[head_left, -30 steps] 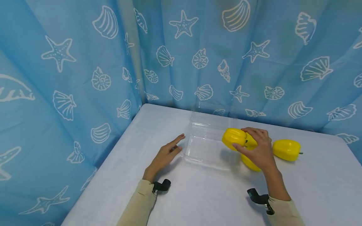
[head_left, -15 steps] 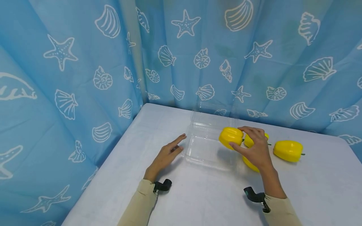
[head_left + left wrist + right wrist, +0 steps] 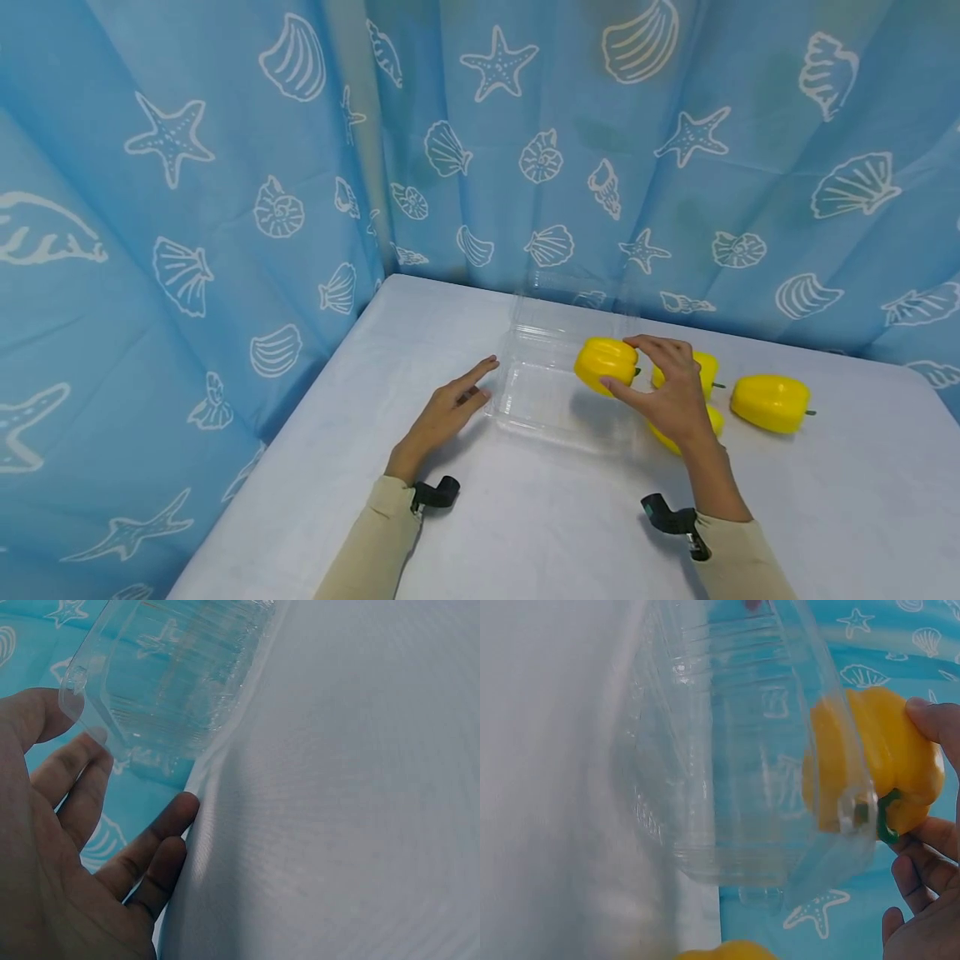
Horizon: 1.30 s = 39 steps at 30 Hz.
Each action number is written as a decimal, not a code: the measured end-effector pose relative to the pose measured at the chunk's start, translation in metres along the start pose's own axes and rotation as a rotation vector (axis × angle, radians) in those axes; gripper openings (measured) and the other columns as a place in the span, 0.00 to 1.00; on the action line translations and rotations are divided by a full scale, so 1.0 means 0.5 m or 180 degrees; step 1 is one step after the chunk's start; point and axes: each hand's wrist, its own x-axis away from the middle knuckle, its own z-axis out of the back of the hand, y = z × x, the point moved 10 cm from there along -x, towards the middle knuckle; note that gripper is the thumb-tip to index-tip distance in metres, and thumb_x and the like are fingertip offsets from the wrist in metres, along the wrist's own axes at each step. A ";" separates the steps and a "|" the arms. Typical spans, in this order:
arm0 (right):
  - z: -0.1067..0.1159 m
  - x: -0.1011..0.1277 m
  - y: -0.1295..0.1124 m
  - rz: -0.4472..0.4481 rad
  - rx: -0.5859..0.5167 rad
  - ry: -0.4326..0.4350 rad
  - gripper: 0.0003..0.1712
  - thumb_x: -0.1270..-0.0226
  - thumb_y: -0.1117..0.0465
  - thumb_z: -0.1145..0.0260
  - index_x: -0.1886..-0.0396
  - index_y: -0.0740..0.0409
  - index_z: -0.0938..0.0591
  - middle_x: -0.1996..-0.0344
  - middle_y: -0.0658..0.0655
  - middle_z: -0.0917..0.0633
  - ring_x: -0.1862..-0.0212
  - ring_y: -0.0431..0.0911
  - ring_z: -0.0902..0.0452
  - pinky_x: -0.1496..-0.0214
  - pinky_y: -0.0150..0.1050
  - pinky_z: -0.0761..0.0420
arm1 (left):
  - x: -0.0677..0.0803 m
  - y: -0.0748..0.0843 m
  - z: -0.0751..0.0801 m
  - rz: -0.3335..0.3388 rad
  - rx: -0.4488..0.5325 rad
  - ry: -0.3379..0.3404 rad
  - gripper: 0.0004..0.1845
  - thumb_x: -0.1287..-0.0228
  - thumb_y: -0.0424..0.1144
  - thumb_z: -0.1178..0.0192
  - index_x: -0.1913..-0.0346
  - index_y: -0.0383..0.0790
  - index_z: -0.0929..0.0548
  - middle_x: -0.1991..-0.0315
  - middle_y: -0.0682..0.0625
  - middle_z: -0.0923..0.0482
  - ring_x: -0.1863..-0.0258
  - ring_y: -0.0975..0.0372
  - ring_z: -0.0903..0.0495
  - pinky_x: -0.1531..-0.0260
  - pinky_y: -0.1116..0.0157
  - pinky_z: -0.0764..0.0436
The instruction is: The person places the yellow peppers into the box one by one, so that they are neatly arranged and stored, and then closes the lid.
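A yellow bell pepper (image 3: 606, 365) with a green stem hangs over the right part of a clear plastic container (image 3: 536, 429), whose lid stands raised at the back. My right hand (image 3: 671, 396) holds this pepper between thumb and fingers near the stem end. In the right wrist view the pepper (image 3: 889, 742) shows partly through the container's clear wall. My left hand (image 3: 442, 417) is at the container's left side, fingers extended. Seen from the left wrist, its thumb and fingertips meet the corner of the container's rim (image 3: 94, 724), with the lower fingers close to the tablecloth.
More yellow bell peppers lie on the white-covered table (image 3: 517, 533): one behind the right hand (image 3: 705, 371), one partly under it (image 3: 712, 421), and one farther right (image 3: 771, 403). A blue curtain (image 3: 480, 158) with white sea shapes hangs along the back and left.
My right hand has moved slightly left with the pepper, farther over the container, uncovering more of the peppers behind it. The left hand stays at the container's edge.
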 end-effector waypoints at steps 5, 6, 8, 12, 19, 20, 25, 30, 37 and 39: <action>-0.015 -0.006 -0.006 0.0046 -0.0047 -0.0043 0.35 0.49 0.51 0.18 0.41 0.55 0.18 0.41 0.59 0.22 0.40 0.57 0.38 0.43 0.67 0.40 | 0.003 0.001 0.001 0.0008 0.0022 -0.0016 0.27 0.22 0.48 0.48 0.24 0.60 0.35 0.25 0.68 0.42 0.53 0.64 0.22 0.48 0.57 0.24; -0.018 -0.007 -0.006 0.0040 -0.0049 -0.0057 0.35 0.49 0.51 0.18 0.41 0.55 0.18 0.41 0.59 0.22 0.39 0.57 0.38 0.43 0.67 0.40 | 0.003 0.001 0.002 0.0009 0.0022 -0.0021 0.27 0.22 0.49 0.48 0.24 0.60 0.35 0.25 0.68 0.42 0.53 0.64 0.22 0.48 0.57 0.24; -0.025 -0.009 -0.006 0.0018 -0.0035 -0.0092 0.35 0.49 0.49 0.19 0.41 0.55 0.18 0.40 0.60 0.22 0.39 0.57 0.38 0.42 0.67 0.39 | 0.003 0.001 0.001 0.0029 0.0038 -0.0039 0.27 0.22 0.52 0.49 0.24 0.61 0.35 0.26 0.70 0.43 0.52 0.64 0.22 0.47 0.58 0.24; -0.039 -0.013 -0.005 -0.0059 0.0023 -0.0180 0.36 0.48 0.46 0.20 0.40 0.53 0.19 0.39 0.59 0.23 0.39 0.57 0.38 0.42 0.66 0.39 | 0.001 0.001 0.002 0.0040 0.0032 -0.0059 0.27 0.22 0.52 0.49 0.24 0.61 0.35 0.26 0.71 0.43 0.52 0.64 0.22 0.47 0.58 0.24; -0.062 -0.020 -0.003 -0.0149 0.0031 -0.0272 0.37 0.47 0.43 0.21 0.39 0.51 0.19 0.37 0.58 0.24 0.38 0.56 0.39 0.41 0.66 0.39 | 0.002 0.003 0.003 0.0031 0.0000 -0.0029 0.27 0.22 0.49 0.49 0.24 0.59 0.35 0.25 0.69 0.43 0.51 0.63 0.22 0.46 0.57 0.24; -0.065 -0.021 -0.003 -0.0158 0.0022 -0.0283 0.37 0.47 0.43 0.21 0.39 0.51 0.19 0.37 0.58 0.24 0.37 0.56 0.39 0.41 0.66 0.39 | 0.002 0.003 0.003 0.0038 0.0010 -0.0026 0.27 0.22 0.48 0.48 0.24 0.59 0.35 0.25 0.69 0.43 0.51 0.63 0.22 0.46 0.57 0.24; -0.082 -0.026 -0.004 -0.0187 0.0004 -0.0336 0.38 0.47 0.41 0.21 0.39 0.51 0.19 0.36 0.59 0.24 0.37 0.56 0.40 0.41 0.66 0.38 | 0.002 0.003 0.004 0.0062 0.0009 -0.0018 0.27 0.22 0.46 0.48 0.24 0.59 0.35 0.25 0.68 0.43 0.50 0.62 0.22 0.46 0.56 0.24; -0.094 -0.030 -0.005 -0.0162 -0.0025 -0.0349 0.37 0.47 0.42 0.21 0.39 0.51 0.19 0.37 0.58 0.24 0.38 0.56 0.40 0.41 0.64 0.38 | 0.001 0.002 0.003 0.0060 0.0014 -0.0028 0.27 0.22 0.48 0.48 0.24 0.60 0.36 0.25 0.69 0.43 0.48 0.62 0.22 0.45 0.56 0.25; -0.108 -0.034 -0.009 -0.0139 -0.0025 -0.0369 0.37 0.48 0.41 0.21 0.40 0.51 0.19 0.38 0.58 0.24 0.39 0.55 0.39 0.42 0.62 0.39 | 0.002 0.000 0.002 0.0067 0.0027 -0.0058 0.27 0.22 0.50 0.49 0.24 0.61 0.36 0.25 0.69 0.44 0.46 0.62 0.22 0.43 0.57 0.26; -0.113 -0.036 -0.011 -0.0125 -0.0035 -0.0388 0.37 0.48 0.42 0.21 0.40 0.51 0.19 0.38 0.58 0.24 0.39 0.55 0.39 0.42 0.61 0.39 | 0.004 0.001 0.003 0.0058 0.0014 -0.0054 0.27 0.22 0.50 0.49 0.23 0.60 0.36 0.25 0.68 0.43 0.47 0.62 0.22 0.44 0.57 0.25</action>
